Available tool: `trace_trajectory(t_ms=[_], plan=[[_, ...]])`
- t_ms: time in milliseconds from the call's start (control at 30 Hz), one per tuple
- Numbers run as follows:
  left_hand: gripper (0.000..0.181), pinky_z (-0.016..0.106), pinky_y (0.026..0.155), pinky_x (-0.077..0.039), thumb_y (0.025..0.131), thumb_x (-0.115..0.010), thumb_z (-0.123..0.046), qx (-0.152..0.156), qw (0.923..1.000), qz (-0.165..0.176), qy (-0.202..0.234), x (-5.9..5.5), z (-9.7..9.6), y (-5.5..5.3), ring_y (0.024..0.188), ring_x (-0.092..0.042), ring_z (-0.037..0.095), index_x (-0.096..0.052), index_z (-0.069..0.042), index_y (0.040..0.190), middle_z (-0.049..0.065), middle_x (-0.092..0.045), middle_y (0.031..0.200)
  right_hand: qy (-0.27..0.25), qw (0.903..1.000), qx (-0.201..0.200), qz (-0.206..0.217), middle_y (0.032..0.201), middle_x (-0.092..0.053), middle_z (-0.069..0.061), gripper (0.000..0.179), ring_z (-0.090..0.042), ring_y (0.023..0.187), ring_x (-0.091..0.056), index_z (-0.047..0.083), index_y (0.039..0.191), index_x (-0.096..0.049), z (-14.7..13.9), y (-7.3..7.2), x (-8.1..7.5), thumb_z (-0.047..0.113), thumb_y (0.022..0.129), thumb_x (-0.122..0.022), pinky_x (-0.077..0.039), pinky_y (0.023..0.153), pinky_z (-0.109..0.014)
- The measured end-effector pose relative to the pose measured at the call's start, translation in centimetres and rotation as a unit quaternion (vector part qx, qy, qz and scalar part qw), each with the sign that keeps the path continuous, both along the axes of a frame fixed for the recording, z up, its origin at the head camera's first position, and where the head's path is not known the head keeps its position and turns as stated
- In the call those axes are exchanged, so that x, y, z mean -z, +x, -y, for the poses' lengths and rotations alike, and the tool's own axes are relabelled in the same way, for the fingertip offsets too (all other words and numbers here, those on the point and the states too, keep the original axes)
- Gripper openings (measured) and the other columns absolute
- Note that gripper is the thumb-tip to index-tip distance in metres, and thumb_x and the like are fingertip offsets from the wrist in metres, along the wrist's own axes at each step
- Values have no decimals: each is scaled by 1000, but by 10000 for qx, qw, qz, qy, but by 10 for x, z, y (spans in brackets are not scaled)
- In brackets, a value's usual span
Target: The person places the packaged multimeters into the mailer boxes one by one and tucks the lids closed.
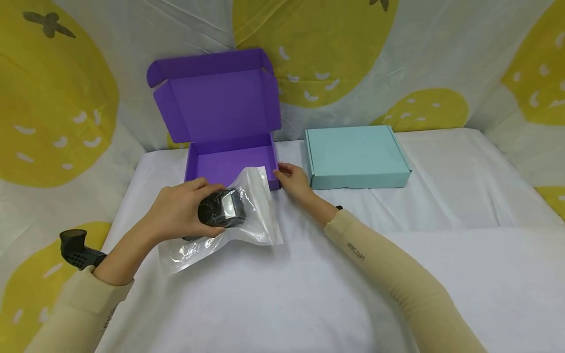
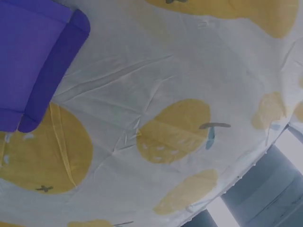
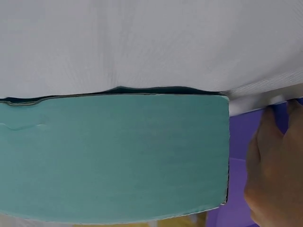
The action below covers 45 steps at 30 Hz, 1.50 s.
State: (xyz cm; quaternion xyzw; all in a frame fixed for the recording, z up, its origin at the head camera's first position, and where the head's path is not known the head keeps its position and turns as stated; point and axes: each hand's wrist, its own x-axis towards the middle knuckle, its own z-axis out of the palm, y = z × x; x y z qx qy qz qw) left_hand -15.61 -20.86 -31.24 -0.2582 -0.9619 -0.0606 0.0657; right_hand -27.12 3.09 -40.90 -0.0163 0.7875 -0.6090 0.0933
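My left hand point(image 1: 181, 211) grips a black, boxy device point(image 1: 222, 208) with a round dial-like face, sealed in a clear plastic bag point(image 1: 260, 215). The bag overlaps the front of an open purple cardboard box point(image 1: 234, 156), whose lid point(image 1: 218, 105) stands raised at the back. On the box's right wall, near the front corner, the fingers and thumb of my right hand point(image 1: 295, 184) pinch the edge. The right wrist view has this hand point(image 3: 279, 165) beside the purple wall. The left wrist view catches only part of the lid point(image 2: 28, 56), not the hand.
A closed light-teal box point(image 1: 357, 154) lies just right of my right hand. White cloth point(image 1: 309, 294) covers the table. Behind it hangs a white curtain point(image 1: 190, 24) with large yellow fruit prints, close to the raised lid.
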Motion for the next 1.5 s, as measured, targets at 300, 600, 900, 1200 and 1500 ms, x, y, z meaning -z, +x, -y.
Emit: trace_trajectory(t_ms=[300, 600, 900, 1200, 1500], plan=[[72, 23, 46, -34, 51, -76, -57, 17, 9997, 203, -131, -18, 3, -6, 64, -46, 7, -59, -26, 114, -11, -51, 86, 330, 9993, -137, 70, 126, -54, -15, 43, -24, 117, -51, 0, 128, -48, -2, 2, -2, 21, 92, -53, -45, 94, -30], [74, 27, 50, -38, 52, -76, -58, -50, 9997, 190, -169, -18, 5, -34, 67, -48, 10, -58, -27, 117, -7, -52, 88, 400, 9989, -213, -99, 127, -53, -16, 44, -25, 118, -51, 0, 129, -47, -2, 3, -2, 22, 92, -53, -44, 95, -30], [75, 35, 60, -41, 57, -76, -55, -18, 9993, 329, -183, -36, 3, -76, 77, -53, 17, -57, -22, 122, 0, -55, 97, 512, 9984, -193, -135, 125, -55, -15, 43, -25, 114, -54, 0, 129, -48, -1, 4, -2, 22, 92, -52, -46, 93, -31], [74, 36, 57, -40, 58, -74, -57, -269, 9978, 468, -390, -43, 5, -93, 76, -51, 18, -55, -26, 122, -1, -54, 98, 468, 9988, -119, -57, 124, -56, -14, 42, -23, 113, -55, 2, 128, -49, 4, 6, -1, 23, 92, -52, -47, 92, -30], [75, 42, 62, -44, 62, -72, -56, -448, 9949, 746, -519, -39, 3, -109, 80, -52, 24, -51, -25, 127, 4, -53, 104, 488, 9988, -63, -28, 124, -56, -13, 42, -22, 114, -55, 4, 128, -49, 3, 10, 2, 25, 92, -52, -46, 93, -30]])
